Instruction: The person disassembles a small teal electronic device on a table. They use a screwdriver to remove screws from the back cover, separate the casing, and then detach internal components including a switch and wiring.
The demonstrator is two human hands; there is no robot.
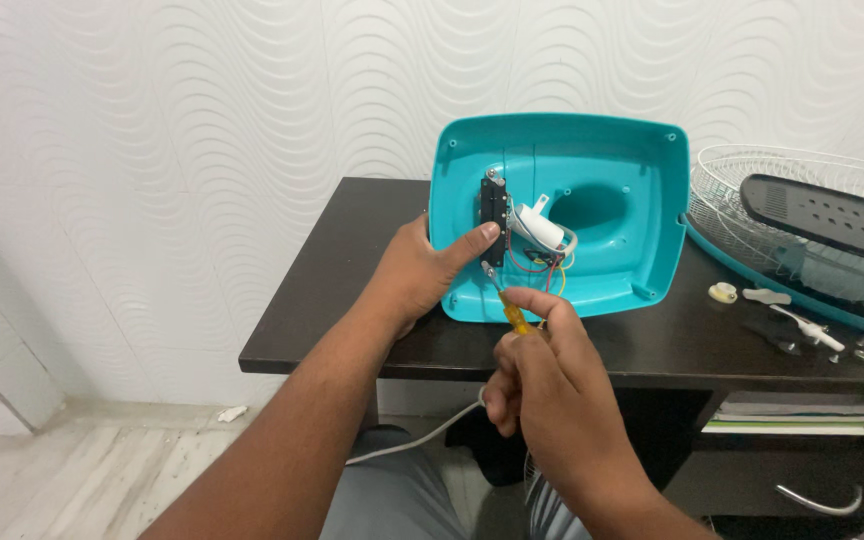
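Two wires (530, 262) half-hidden, screwdriver (512, 311) tip perhaps obscured

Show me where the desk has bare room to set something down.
Free: the dark desk left of the teal shell, behind the left hand. Crowded: the right end, with small parts beside the wire grille.

This looks like a room in a home, used for a small repair. A dark wooden tabletop (352, 300) stands against a wall (202, 120) covered in white wavy relief panels, above a pale marbled floor (72, 470). Under the tabletop's right end, a shelf holds stacked books (797, 415) over a drawer with a metal handle (820, 500). A wire fan guard (752, 200) lies at the tabletop's right edge.
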